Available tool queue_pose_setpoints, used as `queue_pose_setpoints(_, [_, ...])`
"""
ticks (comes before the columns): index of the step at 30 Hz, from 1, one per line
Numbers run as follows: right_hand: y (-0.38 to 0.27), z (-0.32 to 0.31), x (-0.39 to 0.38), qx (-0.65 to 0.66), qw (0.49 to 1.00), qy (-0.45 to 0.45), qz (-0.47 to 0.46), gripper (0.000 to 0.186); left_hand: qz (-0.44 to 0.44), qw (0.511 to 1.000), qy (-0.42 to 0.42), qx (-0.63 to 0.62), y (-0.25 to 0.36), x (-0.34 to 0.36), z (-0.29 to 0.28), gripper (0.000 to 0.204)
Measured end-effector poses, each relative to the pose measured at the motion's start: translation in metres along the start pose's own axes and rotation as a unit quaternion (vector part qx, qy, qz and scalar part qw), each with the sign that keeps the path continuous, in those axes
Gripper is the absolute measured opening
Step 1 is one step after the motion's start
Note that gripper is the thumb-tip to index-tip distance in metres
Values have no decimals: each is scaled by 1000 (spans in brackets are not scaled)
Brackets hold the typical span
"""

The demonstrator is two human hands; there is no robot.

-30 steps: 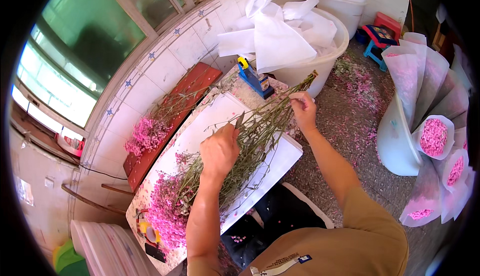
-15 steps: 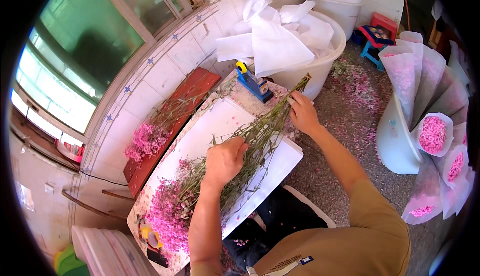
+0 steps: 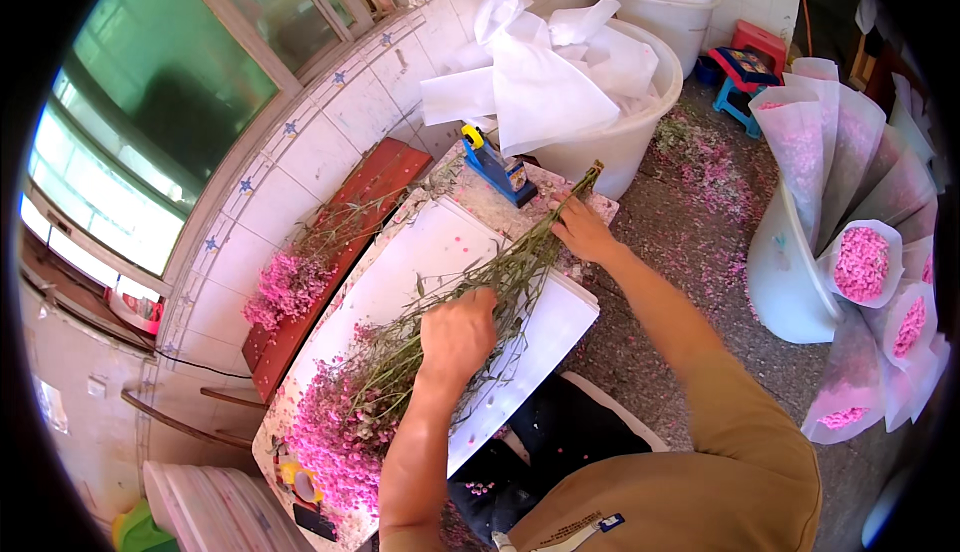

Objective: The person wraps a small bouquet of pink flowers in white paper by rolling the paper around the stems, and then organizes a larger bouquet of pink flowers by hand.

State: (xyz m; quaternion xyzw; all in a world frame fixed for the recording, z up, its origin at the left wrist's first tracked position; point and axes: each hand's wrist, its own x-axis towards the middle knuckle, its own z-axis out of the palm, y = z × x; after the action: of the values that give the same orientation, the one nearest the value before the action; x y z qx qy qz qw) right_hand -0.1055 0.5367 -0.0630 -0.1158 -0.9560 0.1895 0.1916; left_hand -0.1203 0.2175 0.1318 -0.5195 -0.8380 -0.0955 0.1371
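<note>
A long bunch of pink flowers with green stems lies slantwise across white paper sheets on a table. The blossoms point to the near left and the cut stem ends to the far right. My left hand is closed in a fist at the middle of the stems; its fingertips are hidden. Near the cut ends, my right hand has its fingers curled round the gathered stems. Just beyond the stem ends stands a blue tape dispenser with a yellow part on top.
On a red-brown board by the tiled wall lies a smaller pink flower bunch. A white tub holds white wrapping sheets. At the right, wrapped bouquets fill a pale bucket. A tape roll lies at the near left.
My right hand has moved a little left and nearer along with the stem ends. My left hand has shifted slightly right, still closed. The whole view has moved slightly.
</note>
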Motion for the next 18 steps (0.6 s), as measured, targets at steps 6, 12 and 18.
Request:
queue_pose_setpoints(6, [-18, 4, 6, -24, 997, -38, 64, 60, 60, 995, 31, 67, -12, -15, -29, 5])
queue_pose_setpoints(12, [-26, 11, 5, -27, 996, -15, 78, 59, 31, 987, -67, 142, -6, -7, -4, 9])
queue_pose_setpoints(18, [-24, 20, -1, -48, 995, 57, 63, 55, -12, 998, 44, 47, 22, 59, 31, 31])
